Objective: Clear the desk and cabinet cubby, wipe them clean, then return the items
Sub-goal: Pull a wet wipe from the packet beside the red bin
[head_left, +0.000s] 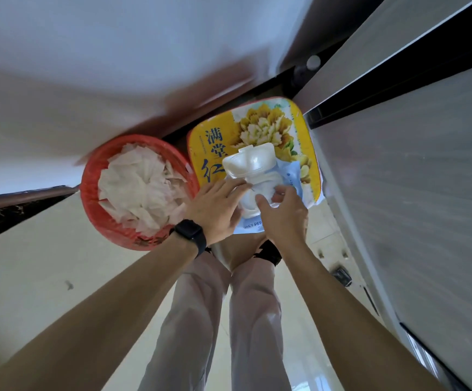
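Observation:
A pale blue pack of wet wipes (291,176) lies on a yellow box with a flower print (218,142), its white flip lid (250,162) standing open. My left hand (215,210), with a black watch on the wrist, presses flat on the pack's left side. My right hand (282,213) pinches a white wipe (260,189) at the pack's opening between thumb and fingers.
A red waste basket (93,204) full of used white tissues stands on the floor left of the box. A white desk underside or edge (88,80) hangs above it. Grey cabinet doors (412,179) run along the right. Pale floor tiles lie below, with my legs in light trousers.

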`<state>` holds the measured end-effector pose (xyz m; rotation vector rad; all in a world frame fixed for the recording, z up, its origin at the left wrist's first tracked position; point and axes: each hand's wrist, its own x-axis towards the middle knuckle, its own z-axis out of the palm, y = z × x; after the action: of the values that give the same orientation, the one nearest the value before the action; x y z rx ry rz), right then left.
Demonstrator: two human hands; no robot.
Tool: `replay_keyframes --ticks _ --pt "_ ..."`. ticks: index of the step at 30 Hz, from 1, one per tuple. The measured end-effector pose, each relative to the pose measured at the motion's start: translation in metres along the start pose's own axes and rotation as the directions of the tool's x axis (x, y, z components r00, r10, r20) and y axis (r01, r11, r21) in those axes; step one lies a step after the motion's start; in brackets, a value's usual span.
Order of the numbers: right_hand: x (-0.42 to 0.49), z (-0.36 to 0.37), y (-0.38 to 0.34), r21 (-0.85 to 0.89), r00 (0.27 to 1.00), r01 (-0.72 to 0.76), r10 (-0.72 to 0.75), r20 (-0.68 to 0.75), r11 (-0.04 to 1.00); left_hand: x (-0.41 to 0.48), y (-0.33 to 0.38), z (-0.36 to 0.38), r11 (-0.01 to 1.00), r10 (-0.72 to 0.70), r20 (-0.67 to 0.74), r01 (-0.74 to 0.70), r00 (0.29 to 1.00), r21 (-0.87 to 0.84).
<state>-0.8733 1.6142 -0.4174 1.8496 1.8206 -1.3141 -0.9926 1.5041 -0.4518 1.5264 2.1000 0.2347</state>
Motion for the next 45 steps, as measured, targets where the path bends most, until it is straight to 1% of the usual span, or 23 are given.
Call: replay_keyframes --ticks 2,5,10,12,15,17,19,21,24,26,28,30,33,35,37,38,39,40,41,42,43,44,45 --pt "0.003 0.003 -0.003 0.030 0.999 -0.047 0.047 0.013 0.998 0.003 0.001 -0.002 0.999 -0.032 0.016 0.033 0.999 -0.024" --pt "0.004 0.004 -0.005 0.009 0.994 -0.091 0.090 0.055 0.996 0.008 0.001 -0.004 0.998 -0.048 0.030 0.049 0.998 -0.034" --pt "-0.009 -0.008 0.007 0.175 0.992 -0.105 0.092 0.081 0.979 0.007 0.005 -0.004 0.997 -0.083 0.044 0.083 0.996 -0.003" --pt "-0.019 -0.015 0.017 0.208 0.993 -0.101 0.088 0.072 0.973 0.005 0.007 -0.002 0.996 -0.085 0.011 0.085 0.996 -0.007" --pt "-0.031 -0.027 0.028 0.288 0.988 -0.149 0.151 0.015 0.946 0.006 0.009 -0.003 0.996 -0.089 -0.028 0.088 0.996 -0.008" --pt "-0.036 -0.036 0.035 0.319 0.980 -0.181 0.196 -0.017 0.930 0.007 0.009 -0.004 0.995 -0.095 -0.026 0.095 0.995 0.007" --pt "-0.041 -0.046 0.040 0.320 0.978 -0.183 0.206 -0.038 0.929 0.007 0.010 -0.005 0.996 -0.085 -0.009 0.086 0.996 0.032" --pt "-0.044 -0.054 0.043 0.323 0.977 -0.162 0.198 -0.082 0.932 0.007 0.012 -0.005 0.996 -0.058 0.019 0.057 0.998 0.065" --pt "-0.045 -0.067 0.043 0.372 0.965 -0.101 0.182 -0.190 0.923 0.007 0.013 -0.005 0.992 -0.027 0.017 0.025 0.999 0.126" --pt "-0.044 -0.073 0.041 0.408 0.960 -0.071 0.174 -0.220 0.910 0.007 0.013 -0.005 0.991 -0.014 0.009 0.012 1.000 0.130" --pt "-0.044 -0.078 0.041 0.416 0.970 -0.047 0.141 -0.200 0.908 0.010 0.013 -0.006 0.991 -0.016 0.013 0.014 1.000 0.133" --pt "-0.045 -0.083 0.039 0.412 0.983 -0.042 0.112 -0.146 0.910 0.014 0.017 -0.010 0.991 -0.049 0.045 0.043 0.998 0.130" --pt "-0.052 -0.093 0.035 0.388 0.995 -0.059 0.086 -0.053 0.920 0.016 0.032 -0.024 0.987 -0.154 0.185 0.140 0.971 0.083" --pt "-0.064 -0.100 0.030 0.377 0.996 -0.084 0.086 0.011 0.922 0.010 0.041 -0.040 0.983 -0.184 0.254 0.174 0.950 0.063" --pt "-0.079 -0.109 0.020 0.353 0.995 -0.088 0.067 0.071 0.931 -0.001 0.052 -0.061 0.976 -0.211 0.280 0.218 0.937 0.005" --pt "-0.088 -0.115 0.013 0.350 0.994 -0.083 0.051 0.100 0.933 -0.006 0.061 -0.075 0.960 -0.236 0.305 0.269 0.923 -0.071" --pt "-0.098 -0.123 0.005 0.355 0.991 -0.073 0.027 0.133 0.932 -0.012 0.071 -0.091 0.916 -0.270 0.356 0.353 0.894 -0.190" --pt "-0.107 -0.130 -0.002 0.368 0.985 -0.069 0.005 0.172 0.927 -0.017 0.084 -0.110 0.813 -0.294 0.432 0.461 0.853 -0.357" --pt "-0.117 -0.138 -0.010 0.385 0.976 -0.073 -0.014 0.219 0.920 -0.023 0.097 -0.129 0.625 -0.281 0.531 0.573 0.799 -0.530" --pt "-0.126 -0.145 -0.018 0.408 0.963 -0.082 -0.033 0.268 0.909 -0.029 0.110 -0.149 0.393 -0.223 0.624 0.655 0.749 -0.645" --pt "-0.136 -0.152 -0.025 0.424 0.948 -0.091 -0.052 0.313 0.901 -0.036 0.121 -0.168 0.214 -0.155 0.679 0.696 0.717 -0.686" --pt "-0.146 -0.158 -0.032 0.439 0.936 -0.100 -0.066 0.347 0.893 -0.043 0.129 -0.182 0.115 -0.098 0.701 0.708 0.706 -0.697" --pt "-0.155 -0.164 -0.040 0.451 0.925 -0.103 -0.082 0.371 0.886 -0.050 0.135 -0.194 0.068 -0.062 0.703 0.706 0.708 -0.705"
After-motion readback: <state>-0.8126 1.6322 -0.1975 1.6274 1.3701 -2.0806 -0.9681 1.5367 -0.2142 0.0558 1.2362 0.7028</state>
